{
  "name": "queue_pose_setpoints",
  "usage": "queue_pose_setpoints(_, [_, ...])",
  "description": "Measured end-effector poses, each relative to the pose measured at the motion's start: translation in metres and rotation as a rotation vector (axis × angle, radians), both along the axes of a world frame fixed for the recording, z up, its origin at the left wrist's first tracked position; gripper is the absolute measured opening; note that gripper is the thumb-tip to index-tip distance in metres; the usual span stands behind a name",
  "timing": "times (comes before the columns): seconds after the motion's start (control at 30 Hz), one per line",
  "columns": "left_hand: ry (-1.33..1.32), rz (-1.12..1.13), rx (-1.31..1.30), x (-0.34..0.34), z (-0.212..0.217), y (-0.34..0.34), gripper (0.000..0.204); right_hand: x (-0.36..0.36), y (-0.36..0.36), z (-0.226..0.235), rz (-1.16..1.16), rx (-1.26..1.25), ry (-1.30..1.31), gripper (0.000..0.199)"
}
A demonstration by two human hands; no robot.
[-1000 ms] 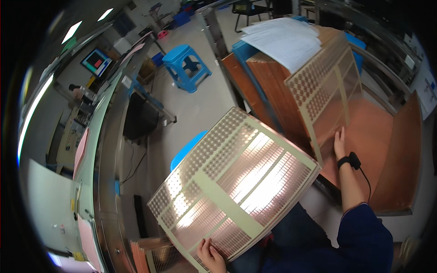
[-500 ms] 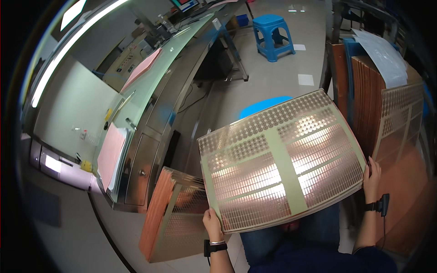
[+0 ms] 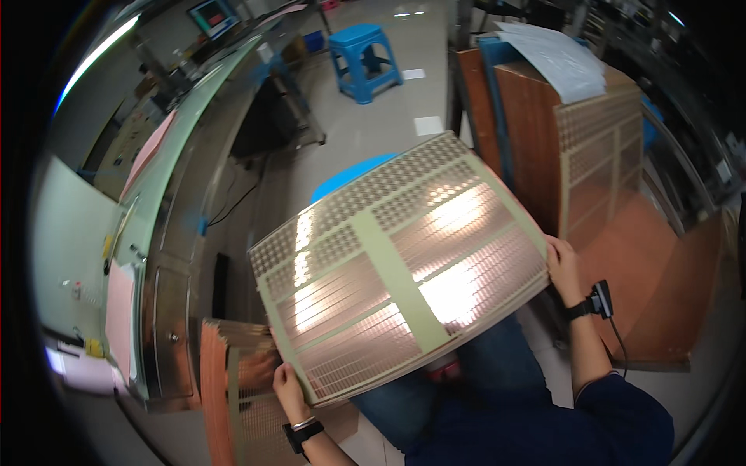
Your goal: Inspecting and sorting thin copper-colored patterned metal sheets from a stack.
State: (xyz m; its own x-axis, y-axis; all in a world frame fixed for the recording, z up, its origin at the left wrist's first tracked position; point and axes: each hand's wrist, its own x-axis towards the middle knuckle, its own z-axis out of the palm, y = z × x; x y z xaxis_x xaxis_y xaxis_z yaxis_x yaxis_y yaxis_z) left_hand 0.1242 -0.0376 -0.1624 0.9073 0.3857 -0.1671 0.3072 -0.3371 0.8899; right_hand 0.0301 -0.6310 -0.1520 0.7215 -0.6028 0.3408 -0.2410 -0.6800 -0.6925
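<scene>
Between both hands is a thin stack of copper-patterned circuit board panels [image 3: 396, 291], tilted, with pale green strips and rows of small circles and rectangles on the top one. My left hand [image 3: 290, 392] is closed on the near left edge. The right side edge is gripped by my right hand [image 3: 566, 268]. Below and left of my left hand stands a stack of similar panels [image 3: 217, 388] on edge. A taller stack with copper-brown edges [image 3: 528, 140] stands beyond my right hand, a patterned panel [image 3: 598, 167] at its front face.
A steel-sided bench [image 3: 175, 303] with a glass-like top runs along the left, holding pink sheets [image 3: 120, 318]. Ahead stands a blue stool [image 3: 364, 62]; another blue seat [image 3: 350, 175] is partly behind the panels. A brown board [image 3: 645, 272] lies at the right.
My view has swung to the right, so the bench and stools sit further left. The panels stay in both hands and have turned along with me.
</scene>
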Motion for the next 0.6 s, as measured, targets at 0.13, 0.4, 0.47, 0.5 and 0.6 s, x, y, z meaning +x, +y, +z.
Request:
queue_pose_setpoints(0.13, [0.029,0.008,-0.013,0.005,0.004,-0.004,0.024,-0.005,0.004,-0.007,-0.040,-0.043,-0.012,0.023])
queue_pose_setpoints(0.4, [0.110,-0.033,0.202,0.009,0.018,-0.006,0.028,-0.006,0.007,0.005,-0.002,-0.123,0.012,0.037])
queue_pose_setpoints(0.47, [0.128,-0.047,0.235,0.010,0.020,-0.009,0.029,-0.005,0.010,0.000,0.097,-0.152,0.071,0.046])
queue_pose_setpoints(0.5, [0.111,-0.032,0.286,0.012,0.018,-0.009,0.030,-0.008,0.014,-0.003,0.092,-0.151,0.074,0.046])
queue_pose_setpoints(0.6, [0.115,-0.057,0.477,0.013,0.027,-0.019,0.033,-0.008,0.028,-0.004,0.082,-0.329,0.166,0.045])
